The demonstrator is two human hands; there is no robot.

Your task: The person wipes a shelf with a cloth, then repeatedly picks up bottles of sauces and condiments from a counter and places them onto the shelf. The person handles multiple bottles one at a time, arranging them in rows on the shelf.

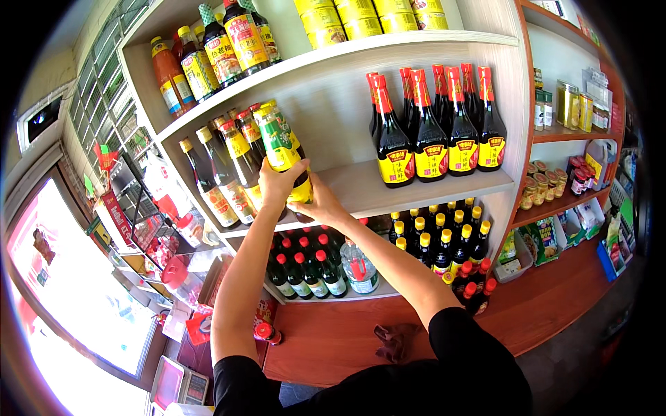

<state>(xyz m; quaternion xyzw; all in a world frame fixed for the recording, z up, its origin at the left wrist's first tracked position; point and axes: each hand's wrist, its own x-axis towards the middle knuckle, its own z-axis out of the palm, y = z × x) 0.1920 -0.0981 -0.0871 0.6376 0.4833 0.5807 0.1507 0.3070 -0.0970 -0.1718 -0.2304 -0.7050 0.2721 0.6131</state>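
At the left end of the middle shelf, my left hand point(279, 182) is closed round the lower part of a bottle with a green and yellow label point(279, 142). The bottle leans slightly, its yellow cap upward. Close beside it, my right hand point(321, 201) has its fingers curled at the base of a dark bottle with a yellow label point(300, 190). That second bottle is mostly hidden behind the first one and my hands. To the left of my hands, a row of dark sauce bottles point(241, 158) and clear-necked bottles point(216, 173) stands on the same shelf.
Red-capped dark bottles point(431, 142) stand on the right of the middle shelf point(347, 186). Yellow cans point(361, 17) and sauce bottles point(223, 52) fill the top. Below are yellow-capped bottles point(444, 243), a large clear jug point(359, 267) and a brown cloth point(395, 341) on the wooden ledge.
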